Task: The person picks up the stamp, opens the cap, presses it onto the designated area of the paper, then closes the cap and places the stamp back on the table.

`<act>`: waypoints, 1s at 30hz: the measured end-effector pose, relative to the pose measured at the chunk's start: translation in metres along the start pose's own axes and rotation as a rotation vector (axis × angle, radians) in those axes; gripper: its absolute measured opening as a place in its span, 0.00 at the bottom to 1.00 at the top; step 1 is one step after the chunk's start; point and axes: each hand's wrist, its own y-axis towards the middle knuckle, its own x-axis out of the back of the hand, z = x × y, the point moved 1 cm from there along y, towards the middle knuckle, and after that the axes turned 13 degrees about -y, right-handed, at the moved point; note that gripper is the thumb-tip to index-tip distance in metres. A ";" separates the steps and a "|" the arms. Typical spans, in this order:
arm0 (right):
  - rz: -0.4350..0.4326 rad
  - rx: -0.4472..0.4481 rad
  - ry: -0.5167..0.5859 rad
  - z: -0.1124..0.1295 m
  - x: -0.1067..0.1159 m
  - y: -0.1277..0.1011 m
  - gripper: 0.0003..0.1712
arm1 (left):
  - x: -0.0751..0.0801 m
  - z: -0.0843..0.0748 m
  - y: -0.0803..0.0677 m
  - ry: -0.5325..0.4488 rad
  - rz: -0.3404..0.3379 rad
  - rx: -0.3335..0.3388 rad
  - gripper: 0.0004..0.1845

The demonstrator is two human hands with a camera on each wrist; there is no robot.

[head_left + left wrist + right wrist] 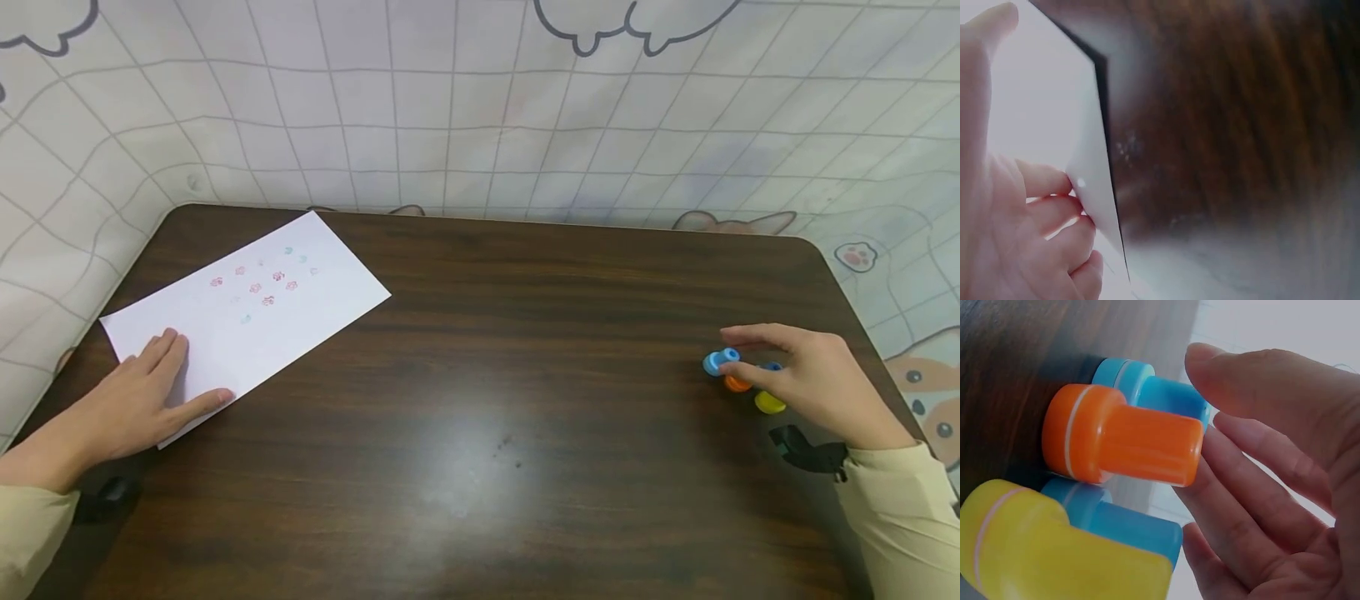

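My left hand [146, 400] rests on the near left part of a white sheet of paper [315, 308], thumb spread towards its lower edge. Small red, pink and teal prints [268, 301] mark the sheet's upper middle. Over at the right, my right hand [817, 379] hovers around a light blue stamp [718, 360], thumb and fingertips on either side of its handle with a gap showing. Close by stand an orange stamp [1122, 437], a yellow stamp [1060, 544] and a darker blue stamp [1129, 519], all upright on the table. Whether the thumb touches the light blue handle is unclear.
The dark brown wooden table [525, 333] spreads between the two hands. Behind it and at both sides hangs a white gridded cloth [480, 108] with cartoon drawings. A black wrist strap [810, 454] circles the right wrist.
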 end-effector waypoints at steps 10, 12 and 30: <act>0.017 0.002 0.039 -0.006 -0.007 0.002 0.23 | -0.006 0.000 0.005 0.011 -0.018 -0.041 0.61; 0.007 0.012 0.038 -0.007 -0.009 0.003 0.22 | -0.006 0.000 0.007 0.012 0.000 -0.032 0.62; -0.010 0.013 0.001 -0.007 -0.015 0.007 0.20 | -0.010 -0.009 0.019 0.000 0.011 -0.048 0.62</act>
